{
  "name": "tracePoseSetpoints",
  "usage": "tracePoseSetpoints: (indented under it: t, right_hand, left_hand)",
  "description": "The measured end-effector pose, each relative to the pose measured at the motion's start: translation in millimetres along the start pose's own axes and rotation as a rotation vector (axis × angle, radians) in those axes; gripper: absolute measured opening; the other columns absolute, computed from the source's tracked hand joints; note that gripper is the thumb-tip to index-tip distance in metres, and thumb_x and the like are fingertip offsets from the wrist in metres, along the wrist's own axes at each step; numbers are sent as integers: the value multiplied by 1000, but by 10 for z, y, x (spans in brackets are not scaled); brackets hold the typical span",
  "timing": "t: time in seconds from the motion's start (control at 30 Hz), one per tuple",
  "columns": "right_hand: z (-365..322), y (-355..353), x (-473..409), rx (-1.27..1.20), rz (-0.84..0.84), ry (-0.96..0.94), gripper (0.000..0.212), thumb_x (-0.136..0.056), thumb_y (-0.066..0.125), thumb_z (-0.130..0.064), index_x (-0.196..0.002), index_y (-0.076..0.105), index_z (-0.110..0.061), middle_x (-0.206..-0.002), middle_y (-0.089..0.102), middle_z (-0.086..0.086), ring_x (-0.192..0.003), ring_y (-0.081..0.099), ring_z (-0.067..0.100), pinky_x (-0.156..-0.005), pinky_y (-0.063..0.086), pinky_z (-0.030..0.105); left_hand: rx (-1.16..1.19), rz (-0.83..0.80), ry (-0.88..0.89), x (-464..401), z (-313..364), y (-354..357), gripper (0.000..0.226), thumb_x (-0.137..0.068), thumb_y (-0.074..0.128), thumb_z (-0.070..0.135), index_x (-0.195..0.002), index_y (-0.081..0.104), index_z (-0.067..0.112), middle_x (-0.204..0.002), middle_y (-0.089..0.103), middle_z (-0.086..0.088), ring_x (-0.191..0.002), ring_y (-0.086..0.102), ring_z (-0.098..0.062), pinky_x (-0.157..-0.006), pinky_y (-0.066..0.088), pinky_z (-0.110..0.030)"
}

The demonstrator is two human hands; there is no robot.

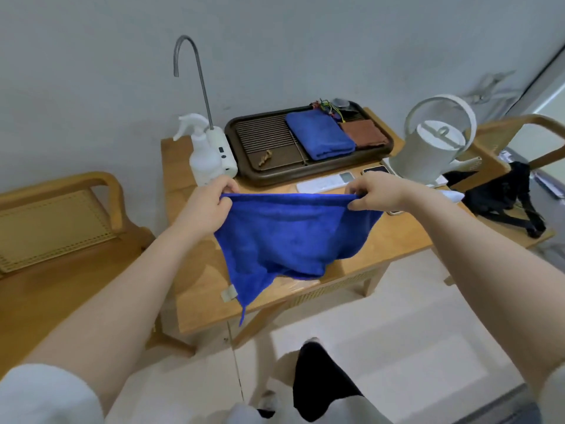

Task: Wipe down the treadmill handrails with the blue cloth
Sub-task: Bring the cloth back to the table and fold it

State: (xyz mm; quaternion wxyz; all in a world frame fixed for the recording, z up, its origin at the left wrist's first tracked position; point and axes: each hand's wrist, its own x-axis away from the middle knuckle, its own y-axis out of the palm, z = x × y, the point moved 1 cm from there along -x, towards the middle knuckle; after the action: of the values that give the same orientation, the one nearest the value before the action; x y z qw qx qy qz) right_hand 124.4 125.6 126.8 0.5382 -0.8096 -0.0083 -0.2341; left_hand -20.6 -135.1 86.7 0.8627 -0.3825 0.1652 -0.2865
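Observation:
A blue cloth (287, 237) hangs stretched between both hands above a small wooden table (195, 267). My left hand (211, 200) pinches its upper left corner and my right hand (379, 192) pinches its upper right corner. The cloth sags in the middle, and one pointed corner with a white label dangles toward the table's front edge. No treadmill or handrail is in view.
On the table stand a white spray bottle (203, 157), a water dispenser with a tall spout (221, 151), a dark tray (266, 166) holding a folded blue towel (319, 134) and a brown cloth, a remote, and a white kettle (428, 148). Wooden chairs flank the table; the right one holds a black bag (504, 194).

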Motion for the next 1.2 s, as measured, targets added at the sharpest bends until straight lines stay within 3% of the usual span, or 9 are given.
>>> tracePoseSetpoints:
  t: [0.17, 0.3, 0.4, 0.5, 0.63, 0.77, 0.9, 1.0, 1.2]
  right_hand:
    - [265, -97, -512, -51, 449, 76, 12, -92, 55, -22, -89, 60, -11, -83, 59, 6, -78, 53, 24, -63, 35, 30]
    - [216, -302, -666, -254, 763, -11, 7, -88, 57, -16, -92, 60, -11, -81, 59, 2, -76, 50, 19, -65, 37, 30]
    - [272, -348, -661, -103, 475, -112, 8, -84, 63, -14, -92, 63, -13, -85, 63, 4, -79, 55, 23, -70, 43, 35]
    - [382, -108, -694, 78, -31, -93, 3, -82, 66, -17, -83, 64, -17, -82, 62, 1, -79, 56, 22, -71, 45, 35]
    - [596, 320, -736, -83, -367, 0, 18, -80, 69, -27, -72, 60, -14, -72, 54, 2, -70, 51, 18, -69, 38, 30]
    - [651, 574, -769, -212, -612, 98, 15, -87, 61, -27, -80, 67, -16, -76, 58, -2, -73, 51, 12, -74, 38, 26]
    - [771, 580, -952, -273, -467, 148, 19, -91, 50, -14, -80, 66, -15, -82, 60, -2, -79, 51, 13, -70, 37, 25]
    - [924, 591, -1153, -205, -208, 209, 16, -93, 50, -18, -95, 65, -13, -96, 62, 5, -88, 53, 19, -72, 36, 28]
    - [1032, 700, -1472, -137, -16, 228, 8, -95, 48, -21, -96, 56, -19, -98, 61, 6, -91, 56, 22, -73, 41, 31]
  left_hand:
    - [17, 120, -61, -412, -17, -12, 26, -89, 35, -1, -101, 54, 11, -95, 56, -5, -83, 47, -19, -57, 33, -18]
    - [284, 254, -76, -690, 155, -47, 33, -85, 32, -7, -92, 54, 17, -85, 55, 8, -77, 48, -5, -60, 36, -6]
    - [400, 177, -45, -791, 122, 11, 38, -82, 34, -9, -75, 52, 23, -77, 53, 9, -70, 46, -3, -59, 37, -8]
    - [198, -200, 18, -728, -81, 199, 30, -81, 38, -1, -71, 54, 22, -73, 56, 1, -66, 47, -10, -63, 38, -26]
    - [-255, -762, -34, -591, -391, 587, 33, -85, 38, 4, -72, 52, 31, -91, 57, 1, -81, 50, -15, -70, 41, -29]
    - [-254, -948, -92, -572, -455, 844, 34, -86, 40, 6, -71, 53, 34, -91, 56, 8, -83, 51, -11, -70, 39, -26]
    - [-211, -843, -101, -758, -471, 959, 23, -88, 42, 8, -85, 59, 24, -99, 61, 3, -91, 54, -15, -75, 43, -29]
    - [-187, -680, -147, -960, -517, 996, 23, -89, 41, 7, -84, 56, 24, -94, 59, 1, -86, 53, -16, -63, 40, -26]
    - [-228, -552, -310, -1144, -684, 1088, 22, -91, 37, 8, -99, 52, 22, -94, 58, -3, -81, 54, -17, -66, 41, -30]
